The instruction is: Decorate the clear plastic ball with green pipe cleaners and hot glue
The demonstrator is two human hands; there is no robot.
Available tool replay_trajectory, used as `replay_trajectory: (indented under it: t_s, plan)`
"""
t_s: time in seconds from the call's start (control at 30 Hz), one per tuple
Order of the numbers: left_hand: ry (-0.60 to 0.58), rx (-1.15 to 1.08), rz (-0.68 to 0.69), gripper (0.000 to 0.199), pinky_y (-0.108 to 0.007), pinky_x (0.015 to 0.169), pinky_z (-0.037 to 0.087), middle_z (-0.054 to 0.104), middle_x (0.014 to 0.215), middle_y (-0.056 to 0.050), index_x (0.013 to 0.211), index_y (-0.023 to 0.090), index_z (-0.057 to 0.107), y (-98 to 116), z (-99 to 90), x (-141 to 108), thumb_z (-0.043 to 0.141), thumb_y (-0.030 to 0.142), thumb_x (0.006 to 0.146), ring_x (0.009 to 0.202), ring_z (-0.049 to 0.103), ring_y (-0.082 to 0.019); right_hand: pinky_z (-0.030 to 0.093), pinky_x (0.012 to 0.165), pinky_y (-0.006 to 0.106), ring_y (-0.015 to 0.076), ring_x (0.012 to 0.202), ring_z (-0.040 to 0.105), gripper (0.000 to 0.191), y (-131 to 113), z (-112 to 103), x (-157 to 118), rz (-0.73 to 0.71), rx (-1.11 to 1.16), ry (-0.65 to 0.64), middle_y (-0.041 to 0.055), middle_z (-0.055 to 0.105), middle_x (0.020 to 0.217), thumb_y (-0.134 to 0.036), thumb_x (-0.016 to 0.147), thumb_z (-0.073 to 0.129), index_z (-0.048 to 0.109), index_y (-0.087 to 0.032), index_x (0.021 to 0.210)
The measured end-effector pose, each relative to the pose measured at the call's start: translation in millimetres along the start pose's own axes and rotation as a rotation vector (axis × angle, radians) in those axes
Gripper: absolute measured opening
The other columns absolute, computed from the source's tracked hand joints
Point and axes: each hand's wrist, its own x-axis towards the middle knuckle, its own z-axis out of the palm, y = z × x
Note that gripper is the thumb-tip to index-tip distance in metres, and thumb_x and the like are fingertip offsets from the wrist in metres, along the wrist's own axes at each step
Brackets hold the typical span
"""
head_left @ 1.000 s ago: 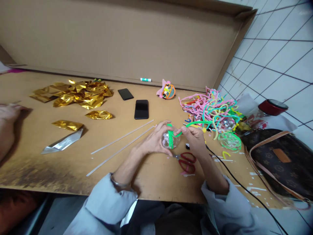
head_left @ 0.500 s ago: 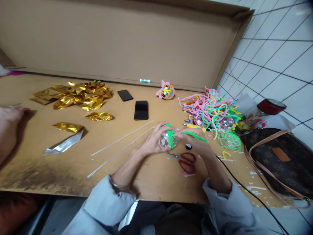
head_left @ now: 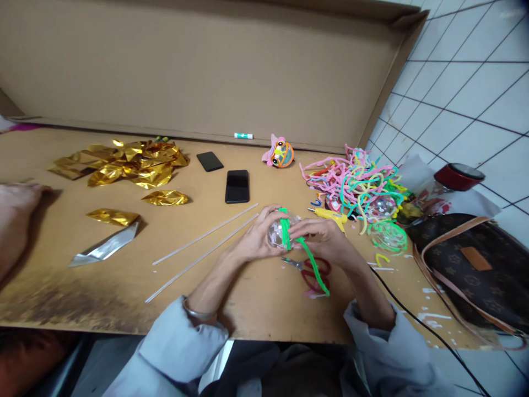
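My left hand is closed around a clear plastic ball, its fingers wrapped over the left side. Bands of green pipe cleaner cross the ball, and the loose end hangs down to the right over the red-handled scissors. With its fingers bent together, my right hand pinches the pipe cleaner against the ball's right side. A yellow glue gun lies just beyond my right hand, partly hidden by it. Two thin clear sticks lie left of the ball.
A heap of coloured pipe cleaners lies at the right, near a brown handbag and a red-lidded jar. Gold foil, two phones and a decorated ball lie farther back. Another person's hand rests at the left.
The loose end of the green pipe cleaner has swung from pointing right across my right hand to hanging down over the scissors. My right fingers have shifted on the ball.
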Motion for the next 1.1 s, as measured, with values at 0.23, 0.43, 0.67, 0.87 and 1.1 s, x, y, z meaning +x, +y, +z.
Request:
replay_trajectory:
  t_s: [0.23,0.43,0.67,0.87,1.1]
  plan:
    - [-0.016,-0.032,-0.012,0.077,-0.05,0.11,0.044,0.045,0.138,-0.017,0.13,0.024,0.048,0,-2.1,1,0.086,0.038,0.065,0.137,0.044,-0.034,0.057,0.074,0.03,0.0188,0.09,0.071,0.023,2,-3,-1,-0.022,-0.038,-0.059,0.0041,0.077,0.107,-0.016,0.076,0.069,0.079,-0.027,0.092]
    - [-0.01,-0.032,0.031,0.075,-0.05,0.11,0.044,0.043,0.139,-0.015,0.13,0.025,0.049,3,-0.1,0,0.087,0.033,0.067,0.138,0.043,-0.034,0.056,0.081,0.032,0.0193,0.091,0.071,0.018,-4,-13,-2,0.013,0.04,-0.064,0.0045,0.078,0.102,-0.025,0.081,0.068,0.079,-0.025,0.095]
    - [-0.022,0.015,0.192,0.066,-0.057,0.113,0.041,0.027,0.15,-0.016,0.134,0.029,0.047,16,-3.3,0,0.081,0.03,0.077,0.143,0.037,-0.037,0.046,0.108,0.046,0.0246,0.122,0.061,0.058,13,-12,0,0.223,0.178,0.496,0.0071,0.069,0.128,-0.072,0.086,0.051,0.072,-0.027,0.117]
    - [-0.007,0.018,0.301,0.073,-0.059,0.112,0.042,0.022,0.154,-0.014,0.139,0.034,0.043,22,-0.8,-1,0.081,0.026,0.078,0.145,0.032,-0.038,0.042,0.112,0.05,0.0294,0.127,0.058,0.086,26,1,4,0.361,0.286,0.274,0.0087,0.069,0.128,-0.09,0.08,0.03,0.073,-0.026,0.117]
    - [-0.01,-0.052,0.31,0.073,-0.058,0.112,0.042,0.024,0.153,-0.014,0.14,0.034,0.043,29,1.1,1,0.081,0.027,0.077,0.144,0.034,-0.037,0.044,0.11,0.048,0.0277,0.12,0.063,0.079,18,3,5,0.218,0.192,0.259,0.0072,0.073,0.119,-0.084,0.086,0.029,0.077,-0.025,0.109]
